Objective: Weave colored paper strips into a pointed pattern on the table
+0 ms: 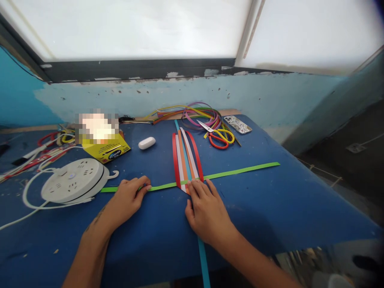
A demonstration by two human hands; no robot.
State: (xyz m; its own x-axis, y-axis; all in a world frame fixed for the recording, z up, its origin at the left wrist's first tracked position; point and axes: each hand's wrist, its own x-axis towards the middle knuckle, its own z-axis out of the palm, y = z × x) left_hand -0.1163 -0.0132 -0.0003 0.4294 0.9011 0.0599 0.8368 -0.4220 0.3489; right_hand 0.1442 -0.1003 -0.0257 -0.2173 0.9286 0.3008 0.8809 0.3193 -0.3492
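Green paper strip (240,171), long, flat, crossing fanned coloured strips (186,158)

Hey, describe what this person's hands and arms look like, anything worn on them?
Both arms are bare to the frame edge: no sleeves, gloves, watch or rings visible. The left hand has a faint dark mark, perhaps a tattoo, near its wrist. The right hand shows no markings.

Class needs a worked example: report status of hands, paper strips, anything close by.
Left hand pressing green strip flat. Right hand on fanned coloured strips where they cross. Scissors lie beyond.
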